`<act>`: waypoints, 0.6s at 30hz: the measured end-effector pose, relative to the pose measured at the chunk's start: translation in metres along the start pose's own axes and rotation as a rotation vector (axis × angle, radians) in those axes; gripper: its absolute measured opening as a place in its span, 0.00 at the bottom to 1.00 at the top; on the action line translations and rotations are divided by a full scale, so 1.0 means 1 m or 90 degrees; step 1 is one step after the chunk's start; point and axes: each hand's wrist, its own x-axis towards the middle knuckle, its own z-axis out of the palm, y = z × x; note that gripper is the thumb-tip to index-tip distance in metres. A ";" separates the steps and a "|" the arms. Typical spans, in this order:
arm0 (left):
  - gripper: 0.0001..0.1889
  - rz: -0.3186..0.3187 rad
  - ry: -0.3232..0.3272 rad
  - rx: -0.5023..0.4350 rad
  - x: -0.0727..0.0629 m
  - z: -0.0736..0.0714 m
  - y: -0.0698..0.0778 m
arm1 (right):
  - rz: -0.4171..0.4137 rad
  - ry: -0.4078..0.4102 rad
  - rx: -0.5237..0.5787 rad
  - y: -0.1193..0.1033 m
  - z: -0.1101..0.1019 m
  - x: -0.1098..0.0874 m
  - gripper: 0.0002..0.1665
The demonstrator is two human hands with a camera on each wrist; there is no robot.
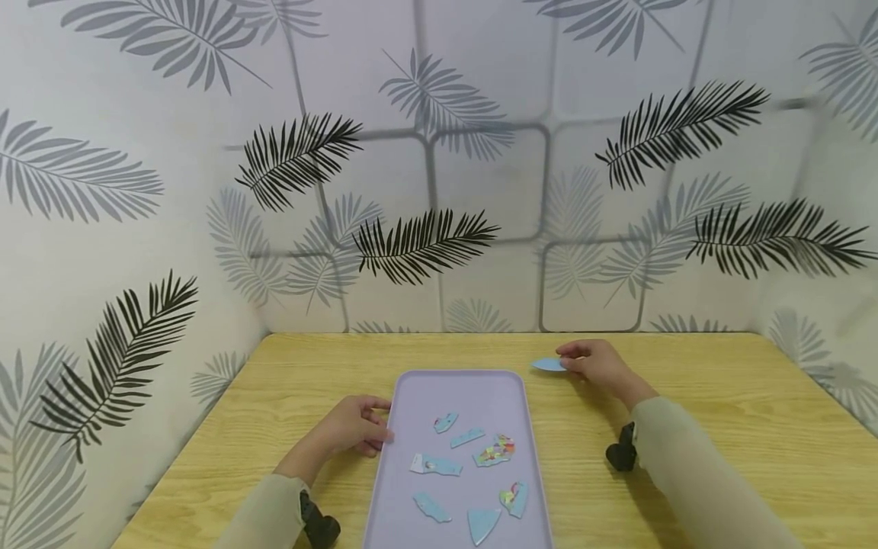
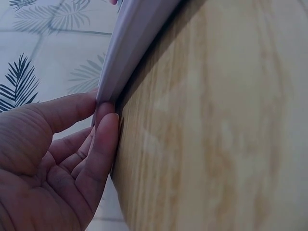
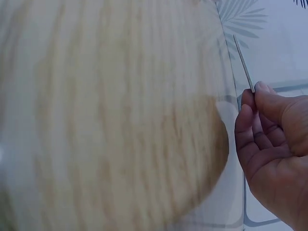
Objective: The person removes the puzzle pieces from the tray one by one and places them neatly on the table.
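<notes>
A lilac tray (image 1: 418,400) lies on the wooden table, and my left hand (image 1: 351,427) grips its left rim. In the left wrist view the thumb and fingers pinch the tray's edge (image 2: 126,57). My right hand (image 1: 602,367) is beyond the tray's far right corner, pinching a thin, pointed light-blue puzzle piece (image 1: 547,364) between thumb and fingertips. Seen edge-on in the right wrist view, that piece (image 3: 244,63) stands out above the fingers as a narrow strip. Several irregular light-blue pieces lie apart on the tray, among them a colourfully printed one (image 1: 495,451) and a wedge-shaped one (image 1: 483,524).
The wooden table (image 1: 590,503) extends on both sides of the tray. Behind it rises a pale wall (image 1: 487,297) with a leaf pattern. Both forearms wear a black wrist mount, the left one (image 1: 317,521) close to the tray's side.
</notes>
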 end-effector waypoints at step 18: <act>0.30 -0.012 0.007 0.009 -0.002 0.001 0.004 | 0.069 0.090 0.078 0.007 -0.001 0.007 0.19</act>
